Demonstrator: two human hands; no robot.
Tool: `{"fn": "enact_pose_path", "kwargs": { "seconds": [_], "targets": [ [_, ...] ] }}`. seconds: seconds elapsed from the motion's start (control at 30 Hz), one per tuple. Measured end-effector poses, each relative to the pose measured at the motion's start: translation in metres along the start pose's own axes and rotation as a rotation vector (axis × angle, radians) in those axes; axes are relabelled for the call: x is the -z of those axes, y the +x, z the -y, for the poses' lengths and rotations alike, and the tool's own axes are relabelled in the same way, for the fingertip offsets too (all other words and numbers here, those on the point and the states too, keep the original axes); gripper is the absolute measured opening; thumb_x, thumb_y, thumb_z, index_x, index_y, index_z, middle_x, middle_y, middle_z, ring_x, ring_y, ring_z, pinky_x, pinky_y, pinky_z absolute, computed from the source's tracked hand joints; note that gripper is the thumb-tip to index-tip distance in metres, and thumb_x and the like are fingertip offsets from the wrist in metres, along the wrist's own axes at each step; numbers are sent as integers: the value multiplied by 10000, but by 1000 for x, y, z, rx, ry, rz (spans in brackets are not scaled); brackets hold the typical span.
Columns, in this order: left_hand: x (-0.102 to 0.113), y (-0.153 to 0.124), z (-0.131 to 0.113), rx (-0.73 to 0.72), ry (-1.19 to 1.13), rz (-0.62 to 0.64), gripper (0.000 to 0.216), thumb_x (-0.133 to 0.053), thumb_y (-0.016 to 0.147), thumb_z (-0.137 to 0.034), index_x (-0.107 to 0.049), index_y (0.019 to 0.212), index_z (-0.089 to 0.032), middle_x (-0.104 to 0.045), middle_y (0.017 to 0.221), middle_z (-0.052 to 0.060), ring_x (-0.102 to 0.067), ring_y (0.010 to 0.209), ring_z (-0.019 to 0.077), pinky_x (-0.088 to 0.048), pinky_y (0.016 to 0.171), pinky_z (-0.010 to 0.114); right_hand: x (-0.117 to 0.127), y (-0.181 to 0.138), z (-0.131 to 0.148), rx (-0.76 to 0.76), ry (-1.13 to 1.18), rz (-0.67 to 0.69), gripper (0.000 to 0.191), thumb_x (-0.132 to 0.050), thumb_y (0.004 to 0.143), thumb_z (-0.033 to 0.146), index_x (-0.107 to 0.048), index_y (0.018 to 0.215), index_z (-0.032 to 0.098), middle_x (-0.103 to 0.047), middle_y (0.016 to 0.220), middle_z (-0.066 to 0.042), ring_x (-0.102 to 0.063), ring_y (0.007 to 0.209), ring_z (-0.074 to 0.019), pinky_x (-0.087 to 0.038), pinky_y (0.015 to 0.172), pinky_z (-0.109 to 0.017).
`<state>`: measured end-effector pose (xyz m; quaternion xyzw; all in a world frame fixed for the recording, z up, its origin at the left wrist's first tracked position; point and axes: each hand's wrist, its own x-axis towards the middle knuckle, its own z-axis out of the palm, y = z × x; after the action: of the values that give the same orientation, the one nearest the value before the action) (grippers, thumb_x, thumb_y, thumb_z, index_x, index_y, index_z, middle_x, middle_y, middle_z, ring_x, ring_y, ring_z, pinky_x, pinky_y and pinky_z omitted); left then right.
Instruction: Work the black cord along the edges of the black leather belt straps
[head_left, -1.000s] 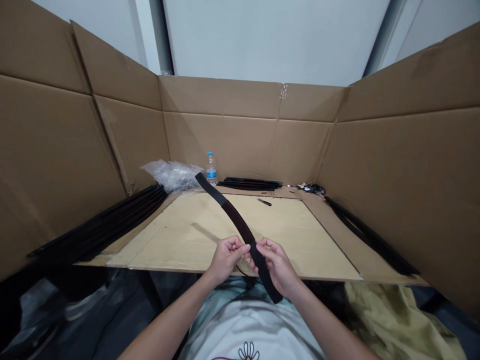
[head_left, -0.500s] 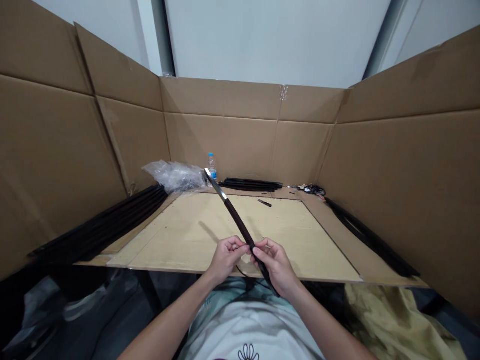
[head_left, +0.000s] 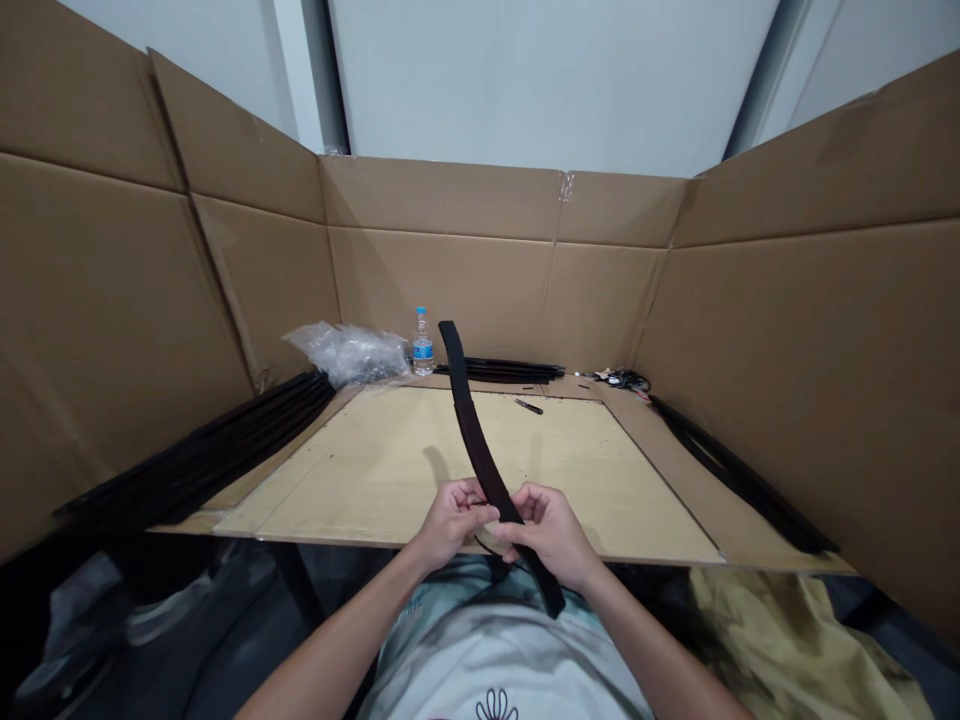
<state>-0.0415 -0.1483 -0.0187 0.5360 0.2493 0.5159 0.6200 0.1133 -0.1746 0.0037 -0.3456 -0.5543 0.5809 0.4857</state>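
Observation:
A long, slightly curved strip [head_left: 475, 440], black at both ends and dark reddish-brown in the middle, slants up and away from my body over the table edge. My right hand [head_left: 553, 530] grips its lower part, thumb on top and fingers beneath. Close against the strip's left side, my left hand [head_left: 454, 520] is closed in a pinch, apparently on a thin dark cord [head_left: 484, 545] that loops below the fingers. The fingertips partly hide where cord and strip meet.
Black strips lie along the left [head_left: 247, 430], back [head_left: 514, 371] and right [head_left: 735, 470] of the table [head_left: 360, 470]. A plastic bag [head_left: 352, 352], water bottle [head_left: 423, 345], small snips [head_left: 529, 406] and a cable bundle [head_left: 622, 379] lie farther back. Cardboard walls [head_left: 450, 270] enclose three sides.
The strip has rolled about its length, so its broad dark face now shows instead of the narrow, shiny side. Its far end has swung right, uncovering the bottle.

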Motion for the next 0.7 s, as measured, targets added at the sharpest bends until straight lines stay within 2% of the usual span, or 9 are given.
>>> {"fn": "enact_pose_path", "kwargs": {
  "seconds": [0.13, 0.23, 0.33, 0.47, 0.6, 0.7],
  "targets": [
    [0, -2, -1, 23, 12, -11, 367, -823, 555, -376, -591, 650, -108, -446, 451, -65, -285, 386, 23, -184, 399, 175, -1, -4, 2, -32, -12, 85, 474, -823, 595, 376, -391, 722, 226, -514, 416, 116, -512, 316, -108, -389, 279, -172],
    [-1, -1, -2, 31, 0, -11, 383, -818, 557, -389, -577, 670, -114, -504, 476, -39, -297, 390, 29, -155, 405, 185, 0, -5, 7, 38, -21, 86, 454, -768, 667, 433, -369, 730, 227, -589, 499, 80, -460, 310, -66, -325, 279, -142],
    [-2, 0, -4, 17, -36, -69, 373, -811, 560, -375, -534, 626, -134, -488, 450, -46, -276, 378, 27, -139, 407, 190, 1, -4, 13, 46, 32, 82, 407, -666, 747, 526, -415, 710, 208, -671, 662, 7, -493, 383, -68, -356, 335, -166],
    [-4, 2, -6, -16, -58, -167, 372, -808, 541, -329, -482, 550, -149, -379, 395, -93, -196, 366, 12, -113, 404, 184, 3, -3, 13, 66, 44, 65, 330, -740, 704, 459, -574, 763, 180, -673, 705, 1, -503, 474, -70, -388, 444, -187],
    [-7, 2, -7, -26, -39, -169, 287, -806, 495, -261, -570, 589, -127, -495, 462, -58, -258, 387, 18, -145, 411, 181, 3, -3, 7, 95, 33, 48, 383, -769, 702, 381, -663, 1019, 195, -686, 768, -3, -585, 634, -111, -452, 604, -228],
    [-8, 2, -7, -37, -29, -170, 262, -801, 440, -200, -603, 591, -118, -540, 500, -39, -339, 428, 39, -195, 428, 182, 2, -2, 3, 111, -14, 81, 317, -768, 703, 366, -699, 941, 168, -705, 822, -31, -628, 771, -154, -478, 722, -265]
  ]
}}
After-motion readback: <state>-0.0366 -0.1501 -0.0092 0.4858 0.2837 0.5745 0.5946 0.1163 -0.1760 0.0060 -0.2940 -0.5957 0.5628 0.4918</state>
